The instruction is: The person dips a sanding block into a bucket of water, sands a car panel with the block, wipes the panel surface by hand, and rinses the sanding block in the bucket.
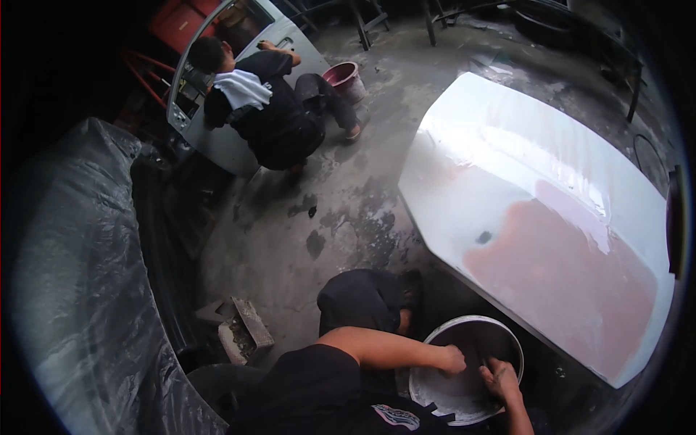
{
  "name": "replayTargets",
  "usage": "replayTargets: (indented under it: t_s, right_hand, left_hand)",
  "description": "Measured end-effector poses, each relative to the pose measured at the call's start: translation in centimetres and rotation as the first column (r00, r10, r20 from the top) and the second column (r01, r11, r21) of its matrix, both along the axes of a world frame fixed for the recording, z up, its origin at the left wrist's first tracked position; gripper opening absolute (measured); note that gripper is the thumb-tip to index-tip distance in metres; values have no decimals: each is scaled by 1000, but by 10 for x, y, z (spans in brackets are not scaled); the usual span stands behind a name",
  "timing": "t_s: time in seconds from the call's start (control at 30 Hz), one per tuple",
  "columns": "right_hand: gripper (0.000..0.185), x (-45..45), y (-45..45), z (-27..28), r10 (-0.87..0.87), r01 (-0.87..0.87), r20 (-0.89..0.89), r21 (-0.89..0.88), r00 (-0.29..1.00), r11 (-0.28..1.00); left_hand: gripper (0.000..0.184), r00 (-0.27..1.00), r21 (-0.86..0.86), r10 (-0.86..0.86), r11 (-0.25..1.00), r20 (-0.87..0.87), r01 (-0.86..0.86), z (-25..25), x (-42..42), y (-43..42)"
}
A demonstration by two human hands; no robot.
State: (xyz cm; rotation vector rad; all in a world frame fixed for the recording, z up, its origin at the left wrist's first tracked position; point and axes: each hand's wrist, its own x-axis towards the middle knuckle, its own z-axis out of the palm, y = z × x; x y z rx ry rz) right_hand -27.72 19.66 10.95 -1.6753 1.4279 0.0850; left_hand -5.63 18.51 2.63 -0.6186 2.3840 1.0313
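Observation:
Both of my hands are over the opening of a round bucket [519, 341] with a pale rim, at the bottom of the view. My left hand [453, 360] reaches in from the left with its fingers curled closed; what they hold, if anything, is hidden. On the bucket's right side, my right hand [500, 378] has bent fingers pressed around something thin and dark that is too small to name. The bucket's inside looks greyish. Just beyond it lies a large white car panel [449, 196] with a broad pinkish patch and a small dark spot.
A person [268, 123] with a white towel on the shoulder crouches at a car door [308, 61]. Beside them stands a reddish bucket [351, 85]. Plastic sheeting [80, 275] covers something at left. A block-like piece [245, 330] lies on the stained floor [348, 196].

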Motion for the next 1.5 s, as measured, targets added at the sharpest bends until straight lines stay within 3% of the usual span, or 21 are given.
replayTargets:
  t_s: [0.33, 0.57, 0.77, 0.97, 1.23, 1.33, 1.5]
  right_hand:
    - [34, -1, -1, 2, 16, -16, -7, -1, 1000, 1000]
    - [36, 0, -1, 4, 16, -16, -14, 24, 1000, 1000]
    - [37, -2, 2, -1, 45, -44, -52, 29, 998, 999]
    - [38, -1, 5, 0, 62, -58, -87, 44, 994, 997]
    - [40, 1, 7, 2, 77, -74, -99, 35, 992, 997]
    - [40, 1, 10, -1, 78, -73, -110, 43, 991, 996]
    - [39, -1, 16, -13, 59, -61, -97, -14, 994, 998]
  left_hand:
    - [25, 997, 39, -34, 999, 74, 32, 16, 0, -5]
    - [28, 1000, 9, -5, 1000, 7, 5, -12, 1, 4]
    - [24, 997, 22, -41, 999, 71, 39, 10, 3, 0]
    - [25, 999, -3, -46, 999, 20, 46, -23, 5, 11]
    - [26, 995, 3, -52, 999, 91, 52, 3, 6, 7]
    - [26, 999, -31, -38, 999, -2, 38, -8, 10, 12]
    - [27, 998, -30, -57, 998, 19, 57, -18, 11, 15]
